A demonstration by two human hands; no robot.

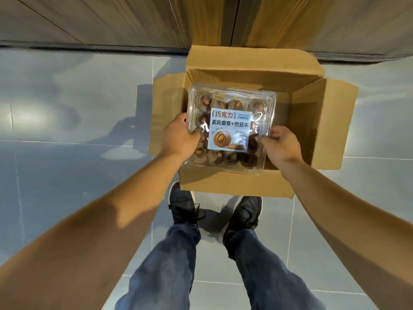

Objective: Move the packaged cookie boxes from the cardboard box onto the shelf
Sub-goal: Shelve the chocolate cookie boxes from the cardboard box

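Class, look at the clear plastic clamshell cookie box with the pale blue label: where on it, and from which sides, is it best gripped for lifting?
Grip the clear plastic clamshell cookie box at its two opposite side rims, one hand from each side, as the left hand and right hand do here. It is wide, flat and held level over the open brown cardboard box, so probably too broad for one hand.

Both bare forearms are reaching forward and down, converging. Left hand (176,137) is gripping the left edge of the clear plastic cookie box (230,128), thumb on top. Right hand (282,146) is gripping its right edge, fingers curling under. Legs in blue jeans are standing below.
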